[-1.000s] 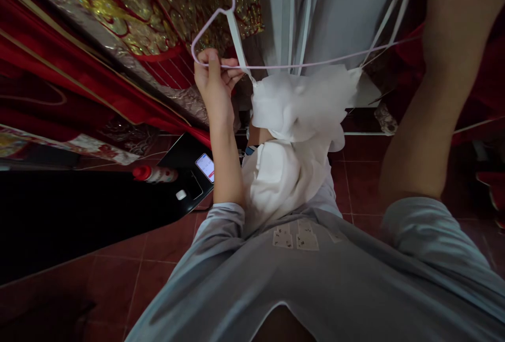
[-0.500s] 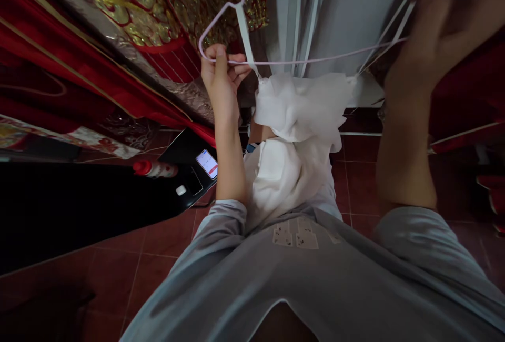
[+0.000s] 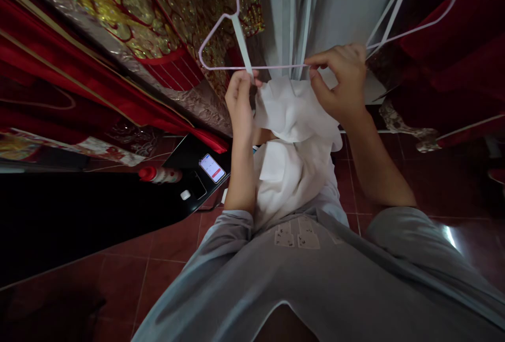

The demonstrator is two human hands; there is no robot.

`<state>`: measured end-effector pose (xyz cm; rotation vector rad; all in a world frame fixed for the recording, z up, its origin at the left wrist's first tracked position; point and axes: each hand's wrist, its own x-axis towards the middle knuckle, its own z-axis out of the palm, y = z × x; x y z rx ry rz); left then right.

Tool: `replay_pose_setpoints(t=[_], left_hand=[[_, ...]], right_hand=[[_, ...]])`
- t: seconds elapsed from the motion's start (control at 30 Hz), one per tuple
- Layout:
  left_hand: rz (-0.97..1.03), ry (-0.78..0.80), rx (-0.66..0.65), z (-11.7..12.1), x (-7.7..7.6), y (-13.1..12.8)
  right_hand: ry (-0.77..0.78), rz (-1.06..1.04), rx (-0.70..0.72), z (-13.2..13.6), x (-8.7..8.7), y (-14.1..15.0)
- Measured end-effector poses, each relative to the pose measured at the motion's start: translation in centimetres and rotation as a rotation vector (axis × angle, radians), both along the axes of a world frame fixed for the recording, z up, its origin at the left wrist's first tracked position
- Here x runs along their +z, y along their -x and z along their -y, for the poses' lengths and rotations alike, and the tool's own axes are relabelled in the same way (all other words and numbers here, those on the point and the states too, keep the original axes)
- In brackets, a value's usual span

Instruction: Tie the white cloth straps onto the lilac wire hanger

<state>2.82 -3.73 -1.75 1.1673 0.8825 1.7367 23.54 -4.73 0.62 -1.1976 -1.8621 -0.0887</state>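
A pink clothes hanger [image 3: 272, 67] spans the view ahead of me, its lower bar running across. From it hangs a white garment [image 3: 294, 108] by thin straps, a left strap [image 3: 241, 42] and a right strap [image 3: 394, 16] looped over its shoulders. My left hand [image 3: 241, 97] is closed, pinching the left strap just below the bar. With thumb and forefinger, my right hand [image 3: 341, 81] pinches the bar near its middle, just above the garment. The garment's lower part lies bunched against my lap.
Gold-sequined red clothes [image 3: 165, 52] hang at the left, and dark red cloth [image 3: 453, 63] at the right. On a black table [image 3: 98, 215] are a lit phone [image 3: 213, 168], a dark phone [image 3: 196, 185], a small white case [image 3: 185, 194] and a red-capped bottle [image 3: 160, 174].
My right hand has come down and left from the hanger's right end to the middle of its bar. My left hand has shifted right and lower, from the bar's left corner to the strap.
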Motion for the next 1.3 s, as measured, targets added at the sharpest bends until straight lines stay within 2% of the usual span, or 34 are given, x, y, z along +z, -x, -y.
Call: replay_pose_setpoints(t=[0.1, 0.17, 0.27, 0.37, 0.43, 0.5, 0.53, 0.6, 0.7, 0.77, 0.8, 0.87, 0.97, 1.03, 1.1, 1.2, 1.27, 1.3], left_hand=[[-0.063, 0.012, 0.016, 1.2, 0.0, 0.5], [-0.037, 0.072, -0.012, 2.0, 1.1, 1.1], [0.027, 0.156, -0.092, 2.6, 4.3, 1.9], [0.045, 0.159, -0.280, 2.0, 8.3, 2.6], [0.262, 0.249, -0.360, 1.1, 10.2, 3.3], [0.468, 0.324, -0.380, 0.1, 10.8, 4.3], [0.517, 0.329, -0.376, -0.4, 10.6, 4.8], [0.488, 0.278, -0.297, -1.0, 9.2, 5.7], [0.332, 0.189, -0.012, -1.3, 6.1, 6.2], [0.241, 0.187, 0.090, -1.2, 4.2, 5.9], [0.202, 0.198, 0.081, -1.1, 3.5, 5.6], [0.126, 0.192, -0.018, -0.9, 2.7, 4.7], [0.065, 0.098, -0.127, -0.6, 2.3, 3.1], [0.065, 0.064, -0.117, -0.5, 2.2, 2.3], [0.086, 0.085, -0.075, -0.5, 2.1, 1.8], [0.125, 0.101, -0.035, -0.6, 2.1, 1.5], [0.145, 0.081, -0.046, -0.7, 2.0, 1.4], [0.154, 0.067, -0.054, -0.7, 2.0, 1.4]], right_hand=[[-0.006, -0.015, -0.001, -0.4, -0.2, -0.2], [-0.025, -0.026, -0.002, -0.7, -0.4, -0.4], [-0.047, -0.030, 0.000, -0.8, -0.6, -0.3], [-0.048, -0.036, 0.009, -0.8, -0.8, -0.2], [-0.038, -0.040, 0.029, -0.8, -1.0, -0.1], [-0.024, -0.030, 0.056, -0.8, -1.0, -0.1], [-0.018, -0.019, 0.065, -0.8, -1.1, -0.2], [-0.002, 0.004, 0.057, -0.8, -1.1, -0.3], [0.056, 0.014, 0.025, -0.7, -1.0, -0.6], [0.110, 0.002, 0.021, -0.5, -0.8, -0.6], [0.133, -0.005, 0.021, -0.5, -0.8, -0.6], [0.160, -0.015, 0.021, -0.3, -0.6, -0.4], [0.150, -0.009, 0.058, 0.0, -0.3, -0.2], [0.080, -0.010, 0.136, 0.1, -0.2, -0.4], [-0.075, -0.086, 0.155, 0.0, -0.1, -1.1], [-0.354, -0.363, -0.064, -0.8, -0.4, -3.2], [-0.384, -0.477, -0.173, -1.4, -0.7, -5.3], [-0.327, -0.480, -0.159, -1.7, -0.9, -6.4]])
